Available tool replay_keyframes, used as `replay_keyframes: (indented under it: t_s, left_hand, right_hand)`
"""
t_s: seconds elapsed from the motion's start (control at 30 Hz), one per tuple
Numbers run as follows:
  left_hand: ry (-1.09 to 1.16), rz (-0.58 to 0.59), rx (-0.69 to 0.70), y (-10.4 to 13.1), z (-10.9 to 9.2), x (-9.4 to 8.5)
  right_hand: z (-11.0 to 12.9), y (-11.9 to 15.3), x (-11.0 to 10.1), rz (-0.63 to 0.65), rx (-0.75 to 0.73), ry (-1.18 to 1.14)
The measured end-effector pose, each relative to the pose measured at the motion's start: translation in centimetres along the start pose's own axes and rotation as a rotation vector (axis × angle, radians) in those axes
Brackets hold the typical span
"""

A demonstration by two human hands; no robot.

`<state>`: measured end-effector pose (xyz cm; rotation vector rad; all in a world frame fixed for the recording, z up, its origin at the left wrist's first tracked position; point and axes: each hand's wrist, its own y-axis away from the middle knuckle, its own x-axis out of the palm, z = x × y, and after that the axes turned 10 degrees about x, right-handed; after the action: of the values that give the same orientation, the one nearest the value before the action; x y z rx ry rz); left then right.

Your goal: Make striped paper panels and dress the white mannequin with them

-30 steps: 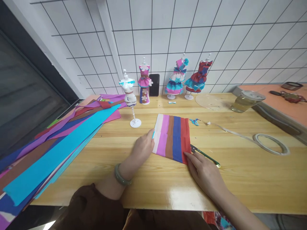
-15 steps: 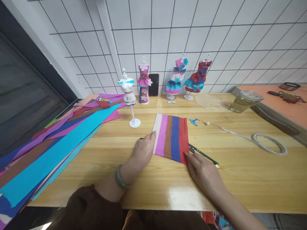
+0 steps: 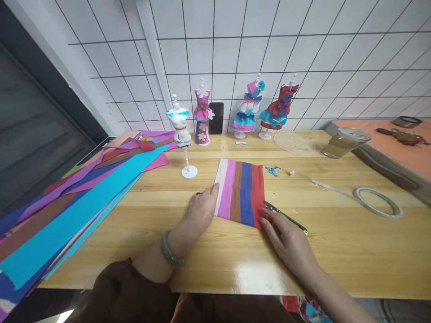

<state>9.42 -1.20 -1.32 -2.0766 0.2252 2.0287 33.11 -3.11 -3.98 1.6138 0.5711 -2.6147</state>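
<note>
A striped crepe paper sheet with white, pink, brown, blue and red bands lies flat on the table. My left hand has its fingers curled against the white left edge, thumb side on the paper. My right hand rests at the lower right corner, its fingers stretched out and touching the red band. Partly beneath those fingers, a pair of dark-green-handled scissors lies beside the red edge. To the far left of the sheet stands a small white dress form with blue trim on top.
Crepe paper strips are heaped at the left. Along the wall stand several dressed mini mannequins and a phone. At the right are a tape roll, its loose end stretched leftward, and a lidded cup. Blue scraps lie behind the sheet.
The fingers of my right hand have lifted and spread slightly at the red corner. A crease now shows across the bands. My left hand has hardly moved.
</note>
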Motion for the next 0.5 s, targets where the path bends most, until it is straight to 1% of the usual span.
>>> replay_keyframes:
  t_s: [0.17, 0.3, 0.5]
  left_hand:
    - [0.017, -0.005, -0.009, 0.0, 0.07, 0.23]
    - [0.032, -0.018, -0.017, -0.01, 0.17, 0.5]
    - [0.059, -0.025, -0.009, 0.08, 0.24, 0.43]
  right_hand:
    - [-0.11, 0.04, -0.01, 0.003, 0.004, -0.018]
    - [-0.05, 0.15, -0.22, 0.003, -0.023, -0.033]
    - [0.23, 0.47, -0.34, 0.017, -0.023, -0.047]
